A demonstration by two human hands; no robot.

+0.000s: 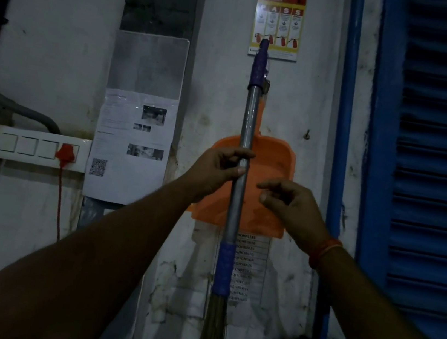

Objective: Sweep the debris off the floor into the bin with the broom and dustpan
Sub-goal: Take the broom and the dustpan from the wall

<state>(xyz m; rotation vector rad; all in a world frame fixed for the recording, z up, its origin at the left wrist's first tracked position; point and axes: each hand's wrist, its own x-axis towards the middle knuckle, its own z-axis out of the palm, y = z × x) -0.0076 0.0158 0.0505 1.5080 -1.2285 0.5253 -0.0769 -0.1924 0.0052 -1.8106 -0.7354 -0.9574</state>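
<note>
A broom [249, 121] stands upright against the white wall, with a metal pole, purple caps and grass bristles at the bottom. An orange dustpan [272, 159] hangs on the wall right behind the pole. My left hand [216, 169] is closed around the pole at mid-height. My right hand [289, 204] hovers just right of the pole, in front of the dustpan, fingers loosely curled and holding nothing. No debris or bin is in view.
A blue louvred shutter [440, 171] and a blue pipe [343, 128] fill the right side. A switch panel [38, 147] with a red plug and cord sits at left. Paper notices [130, 147] and a fire-extinguisher poster [280, 13] hang on the wall.
</note>
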